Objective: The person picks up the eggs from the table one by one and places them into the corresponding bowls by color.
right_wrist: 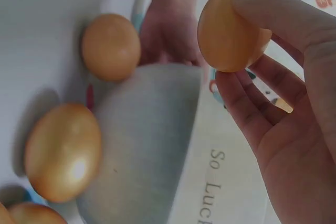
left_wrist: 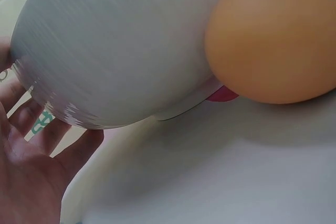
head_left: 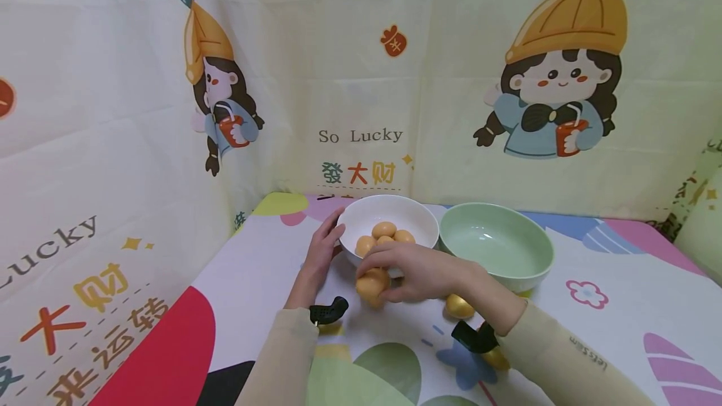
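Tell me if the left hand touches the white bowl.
Touching: the left wrist view shows the left hand with fingertips against the side of the white bowl.

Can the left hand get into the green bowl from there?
Probably not directly: the white bowl stands between the left hand and the green bowl, while the right forearm crosses in front. Going over the white bowl might work.

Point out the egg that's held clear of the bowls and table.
The brown egg pinched in the right grip, in front of the white bowl; the other visible eggs lie inside that bowl or on the table.
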`<state>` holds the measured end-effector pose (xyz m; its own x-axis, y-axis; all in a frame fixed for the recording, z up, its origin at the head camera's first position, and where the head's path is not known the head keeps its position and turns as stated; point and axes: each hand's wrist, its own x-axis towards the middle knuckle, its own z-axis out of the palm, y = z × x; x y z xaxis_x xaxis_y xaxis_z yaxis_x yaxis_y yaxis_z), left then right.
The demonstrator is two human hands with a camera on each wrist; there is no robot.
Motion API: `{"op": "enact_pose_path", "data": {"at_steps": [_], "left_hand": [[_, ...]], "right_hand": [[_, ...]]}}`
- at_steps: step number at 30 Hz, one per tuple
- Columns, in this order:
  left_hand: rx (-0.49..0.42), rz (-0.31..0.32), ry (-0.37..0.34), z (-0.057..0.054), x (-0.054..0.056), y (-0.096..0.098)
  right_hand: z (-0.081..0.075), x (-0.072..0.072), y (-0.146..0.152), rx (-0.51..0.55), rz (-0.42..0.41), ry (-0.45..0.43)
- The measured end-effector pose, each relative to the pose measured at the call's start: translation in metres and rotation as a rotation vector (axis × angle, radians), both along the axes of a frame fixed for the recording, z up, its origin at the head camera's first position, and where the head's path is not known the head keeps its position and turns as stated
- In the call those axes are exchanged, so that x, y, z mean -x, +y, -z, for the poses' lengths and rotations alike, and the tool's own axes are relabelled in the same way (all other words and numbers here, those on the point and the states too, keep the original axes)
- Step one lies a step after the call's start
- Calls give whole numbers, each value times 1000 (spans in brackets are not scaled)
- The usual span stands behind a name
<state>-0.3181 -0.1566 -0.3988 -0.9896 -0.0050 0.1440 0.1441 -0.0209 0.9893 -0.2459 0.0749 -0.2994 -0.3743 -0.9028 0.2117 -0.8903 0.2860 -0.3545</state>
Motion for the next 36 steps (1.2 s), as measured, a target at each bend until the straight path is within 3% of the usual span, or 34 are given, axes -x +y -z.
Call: {"op": "enact_pose_path", "data": {"at_steps": [5,14,25,30,36], "left_hand": [[-8,2,5,2,1,-1],[-41,14,10,2,1,0],[-51,10,-5,1,1,0],[-47,14,12,1,1,0],[-60,25,20,1,2,0]], "right_hand": [[-9,10,4,54,22,-17],[-13,31,10,152,-3,40],[-15,45,15,131,107,-45],[-14,57,19,141,115,-45],[-9,71,22,142,160,-113]]}}
